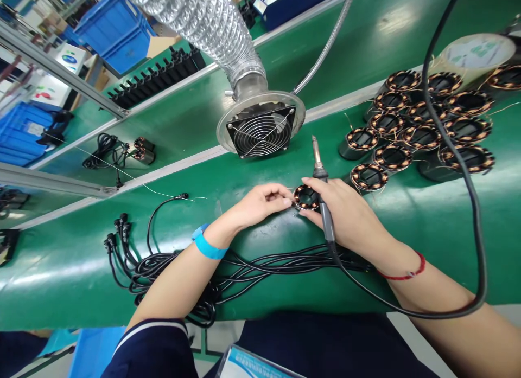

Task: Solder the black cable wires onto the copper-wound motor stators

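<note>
A small motor stator (306, 197) with copper windings rests on the green table, between my two hands. My left hand (260, 203) has its fingers pinched together at the stator's left edge, on something too fine to make out, maybe a wire. My right hand (345, 215) touches the stator's right side and holds a soldering iron (321, 188) upright, tip pointing up and away. The iron's black cord (476, 204) loops off to the right.
Several wound stators (415, 128) are grouped at the right. A fume extractor fan (261, 129) on a silver duct faces me. Black cables (195, 269) lie bundled under my forearms. Blue crates (118, 31) stand at the far left, and another stator with cable (138, 149) lies on the far belt.
</note>
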Demonstrator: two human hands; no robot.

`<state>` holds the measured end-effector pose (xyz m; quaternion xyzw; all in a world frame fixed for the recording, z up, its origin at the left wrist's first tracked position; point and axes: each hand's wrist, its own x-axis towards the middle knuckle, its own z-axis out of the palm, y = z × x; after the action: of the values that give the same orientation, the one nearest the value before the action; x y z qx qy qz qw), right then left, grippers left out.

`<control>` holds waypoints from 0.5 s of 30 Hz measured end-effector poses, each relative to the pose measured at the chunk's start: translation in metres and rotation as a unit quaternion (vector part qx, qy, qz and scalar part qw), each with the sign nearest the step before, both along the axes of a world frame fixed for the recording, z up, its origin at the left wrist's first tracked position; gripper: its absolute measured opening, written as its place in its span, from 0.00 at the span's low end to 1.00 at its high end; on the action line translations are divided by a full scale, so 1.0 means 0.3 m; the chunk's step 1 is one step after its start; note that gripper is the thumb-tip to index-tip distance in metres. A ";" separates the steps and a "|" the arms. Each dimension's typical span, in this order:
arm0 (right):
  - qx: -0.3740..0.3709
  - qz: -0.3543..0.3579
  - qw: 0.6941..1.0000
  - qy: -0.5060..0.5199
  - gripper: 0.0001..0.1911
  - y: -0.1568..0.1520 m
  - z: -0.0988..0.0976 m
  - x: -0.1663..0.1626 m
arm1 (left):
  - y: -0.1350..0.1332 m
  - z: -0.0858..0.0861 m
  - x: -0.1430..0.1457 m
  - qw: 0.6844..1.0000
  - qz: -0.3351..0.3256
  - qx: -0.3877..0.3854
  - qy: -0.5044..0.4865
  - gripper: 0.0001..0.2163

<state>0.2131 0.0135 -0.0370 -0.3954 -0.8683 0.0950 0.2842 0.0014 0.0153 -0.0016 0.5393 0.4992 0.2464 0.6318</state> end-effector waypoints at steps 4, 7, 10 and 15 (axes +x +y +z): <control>-0.003 0.001 1.000 0.002 0.23 -0.001 -0.002 -0.001 | 0.000 0.005 -0.022 0.991 -0.088 0.035 0.096 0.05; 0.000 0.000 1.000 0.001 0.23 -0.002 -0.003 -0.002 | -0.003 0.015 -0.020 0.982 -0.127 0.052 0.132 0.07; -0.011 -0.003 1.000 -0.004 0.24 -0.001 -0.004 0.000 | -0.008 0.030 -0.021 0.978 -0.146 0.059 0.135 0.08; -0.014 0.004 1.000 -0.003 0.24 0.000 -0.009 0.002 | -0.024 0.050 0.000 0.974 -0.161 0.120 0.105 0.08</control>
<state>0.2136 0.0134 -0.0397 -0.3959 -0.8693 0.1068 0.2760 0.0015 0.0081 0.0133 0.7076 0.4357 0.1416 0.5380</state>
